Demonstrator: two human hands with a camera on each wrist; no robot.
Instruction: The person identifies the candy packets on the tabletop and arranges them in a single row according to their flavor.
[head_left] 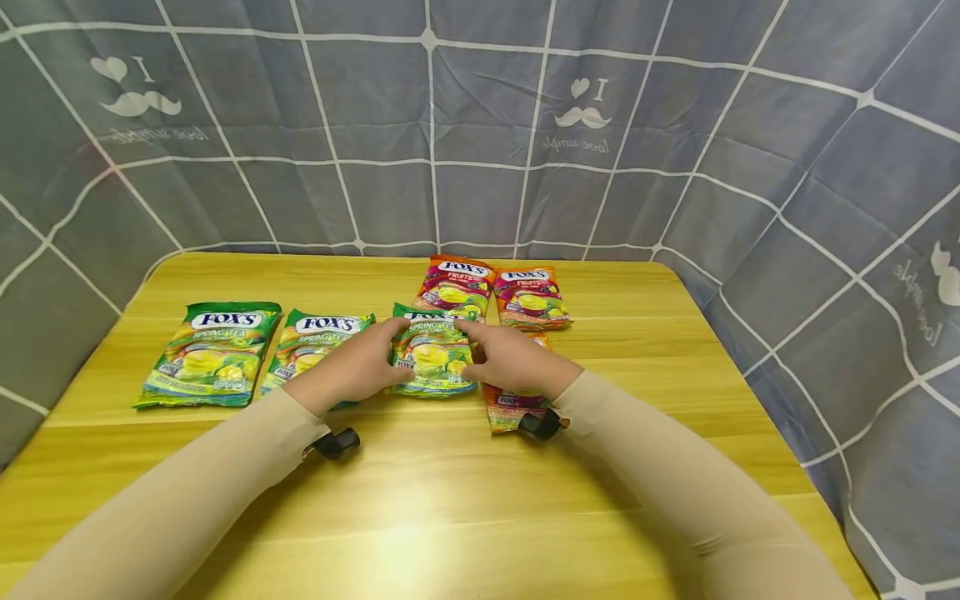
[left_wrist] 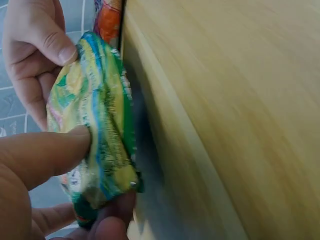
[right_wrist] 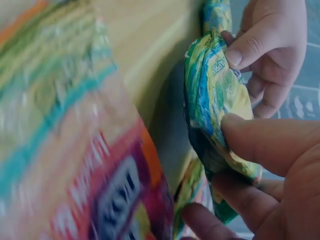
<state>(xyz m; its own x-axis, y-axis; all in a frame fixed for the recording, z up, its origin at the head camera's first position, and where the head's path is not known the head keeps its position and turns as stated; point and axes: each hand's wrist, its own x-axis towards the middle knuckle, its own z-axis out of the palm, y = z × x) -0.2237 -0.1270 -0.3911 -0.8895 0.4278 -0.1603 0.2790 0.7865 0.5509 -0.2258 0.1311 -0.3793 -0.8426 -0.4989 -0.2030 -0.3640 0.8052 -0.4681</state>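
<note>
Both hands hold a green Fox's Spring Tea candy bag point(head_left: 430, 354) by its two sides, with its printed front toward me. My left hand point(head_left: 360, 367) pinches the left side, the thumb in front and fingers behind, as the left wrist view shows. On the right side my right hand point(head_left: 513, 358) grips likewise, its thumb point(right_wrist: 270, 142) pressing the front. A dark gap and shadow under the bag's lower edge suggest it is raised off the table. A red and orange Fox's Fruits bag point(head_left: 513, 408) lies beneath the right hand and wrist, partly hidden.
Two more green Spring Tea bags lie at the left, one large bag point(head_left: 212, 354) and another bag point(head_left: 307, 346) partly behind the left hand. Behind the held bag are two Fruits bags, one point(head_left: 456, 279) partly covered and one point(head_left: 531, 296) beside it. A grey checked curtain point(head_left: 480, 142) surrounds the wooden table point(head_left: 420, 517).
</note>
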